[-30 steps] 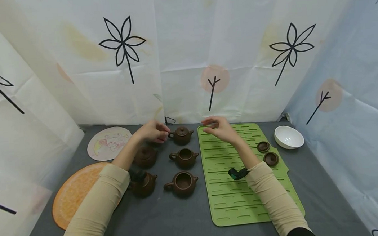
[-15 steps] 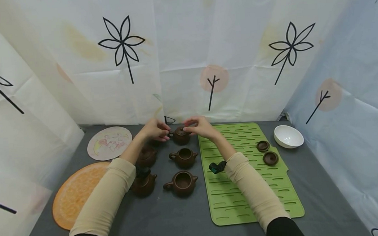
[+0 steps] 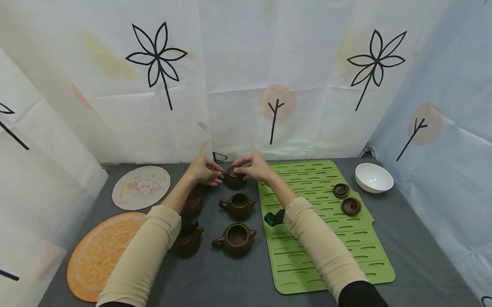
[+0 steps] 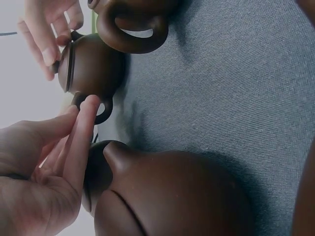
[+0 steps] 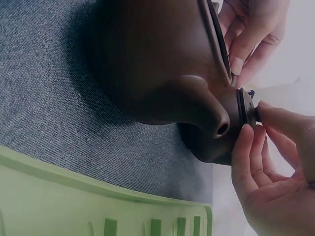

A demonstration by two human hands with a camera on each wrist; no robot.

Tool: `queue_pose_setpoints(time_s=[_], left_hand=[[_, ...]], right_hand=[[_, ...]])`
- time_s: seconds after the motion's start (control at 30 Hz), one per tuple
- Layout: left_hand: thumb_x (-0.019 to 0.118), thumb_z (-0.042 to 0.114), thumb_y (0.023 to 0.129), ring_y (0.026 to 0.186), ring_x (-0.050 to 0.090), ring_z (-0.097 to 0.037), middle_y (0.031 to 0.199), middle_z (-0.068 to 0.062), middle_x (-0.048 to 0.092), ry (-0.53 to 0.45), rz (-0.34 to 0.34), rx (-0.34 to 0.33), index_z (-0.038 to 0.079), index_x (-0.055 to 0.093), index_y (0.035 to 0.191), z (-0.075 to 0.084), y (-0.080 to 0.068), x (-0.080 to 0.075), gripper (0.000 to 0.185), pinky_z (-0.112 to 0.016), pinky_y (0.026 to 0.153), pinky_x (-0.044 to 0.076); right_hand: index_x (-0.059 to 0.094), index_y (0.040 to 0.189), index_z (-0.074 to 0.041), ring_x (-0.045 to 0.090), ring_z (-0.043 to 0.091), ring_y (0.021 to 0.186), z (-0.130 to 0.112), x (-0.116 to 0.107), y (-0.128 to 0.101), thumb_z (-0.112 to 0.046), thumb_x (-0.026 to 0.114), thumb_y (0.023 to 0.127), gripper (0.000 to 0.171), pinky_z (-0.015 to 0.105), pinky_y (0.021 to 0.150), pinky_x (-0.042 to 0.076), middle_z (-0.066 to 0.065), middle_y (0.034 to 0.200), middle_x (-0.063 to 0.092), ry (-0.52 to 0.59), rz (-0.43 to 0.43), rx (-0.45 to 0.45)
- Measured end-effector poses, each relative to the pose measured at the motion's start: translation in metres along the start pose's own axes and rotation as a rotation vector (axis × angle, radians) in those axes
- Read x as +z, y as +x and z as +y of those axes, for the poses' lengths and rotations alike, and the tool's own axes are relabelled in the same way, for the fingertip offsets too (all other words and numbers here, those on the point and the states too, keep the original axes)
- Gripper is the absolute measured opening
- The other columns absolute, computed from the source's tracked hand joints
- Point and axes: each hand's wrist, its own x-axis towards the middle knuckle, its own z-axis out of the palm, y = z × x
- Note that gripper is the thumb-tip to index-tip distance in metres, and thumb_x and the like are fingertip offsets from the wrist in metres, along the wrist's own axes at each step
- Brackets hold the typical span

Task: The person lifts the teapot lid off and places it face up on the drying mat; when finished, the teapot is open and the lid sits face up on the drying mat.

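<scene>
One round, dark-brown clay teapot (image 4: 99, 64) stands between the fingers: left hand (image 3: 203, 170) pinches its handle (image 4: 109, 112), apparently for steadiness; right hand (image 3: 254, 167) pinches the matching round lid (image 4: 64, 74) by its knob, presumably for control.

Wrinkled beige forearm sleeves (image 3: 315, 243), black sleeves (image 3: 360, 299) meeting them, small black device (image 3: 274, 218) at each wrist

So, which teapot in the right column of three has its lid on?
The farthest teapot, topped by its lid; the middle teapot and nearest teapot stand open.
</scene>
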Motion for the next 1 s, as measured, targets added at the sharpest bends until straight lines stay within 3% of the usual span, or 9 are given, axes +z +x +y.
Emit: queue_pose_setpoints(time_s=[0.17, 0.33, 0.73, 0.87, 1.0], left_hand=[[0.063, 0.001, 0.108, 0.077, 0.079, -0.012, 0.132, -0.032, 0.073, 0.002, -0.004, -0.01, -0.008, 0.071, 0.132, 0.0, -0.001, 0.0, 0.028, -0.044, 0.089, 0.069], [0.063, 0.002, 0.108, 0.075, 0.078, -0.01, 0.134, -0.031, 0.072, 0.006, -0.001, -0.017, -0.007, 0.071, 0.133, 0.0, 0.001, 0.001, 0.028, -0.042, 0.087, 0.069], [0.063, 0.0, 0.108, 0.075, 0.078, -0.009, 0.134, -0.031, 0.072, 0.012, 0.004, 0.001, -0.009, 0.072, 0.13, 0.0, 0.001, 0.003, 0.026, -0.043, 0.086, 0.069], [0.063, 0.0, 0.108, 0.075, 0.078, -0.011, 0.135, -0.031, 0.072, 0.015, 0.007, 0.002, -0.008, 0.073, 0.13, 0.0, 0.0, 0.002, 0.025, -0.045, 0.088, 0.069], [0.063, 0.001, 0.108, 0.078, 0.079, -0.013, 0.135, -0.03, 0.072, 0.026, 0.009, 0.007, -0.007, 0.073, 0.129, 0.0, 0.0, 0.002, 0.025, -0.045, 0.088, 0.069]], right_hand=[[0.076, 0.131, -0.001, 0.076, 0.029, 0.102, 0.0, 0.003, 0.001, -0.014, 0.073, 0.105, 0.029, 0.055, 0.093, 0.065, 0.02, 0.139, 0.073, -0.017, 0.021, 0.016], [0.076, 0.131, -0.001, 0.075, 0.036, 0.097, 0.001, 0.002, -0.002, -0.017, 0.071, 0.107, 0.028, 0.059, 0.092, 0.064, 0.021, 0.135, 0.073, -0.017, 0.043, -0.007], [0.073, 0.134, -0.002, 0.071, 0.044, 0.123, 0.001, -0.026, -0.03, -0.019, 0.07, 0.108, 0.031, 0.068, 0.101, 0.058, 0.021, 0.145, 0.067, 0.106, 0.073, -0.03], [0.072, 0.135, -0.003, 0.073, 0.033, 0.118, 0.0, -0.043, -0.042, -0.018, 0.07, 0.108, 0.031, 0.064, 0.098, 0.06, 0.02, 0.148, 0.065, 0.117, 0.077, -0.045], [0.07, 0.138, -0.002, 0.074, 0.01, 0.109, 0.001, -0.059, -0.056, -0.017, 0.069, 0.108, 0.033, 0.048, 0.09, 0.066, 0.019, 0.153, 0.062, 0.112, 0.081, -0.065]])
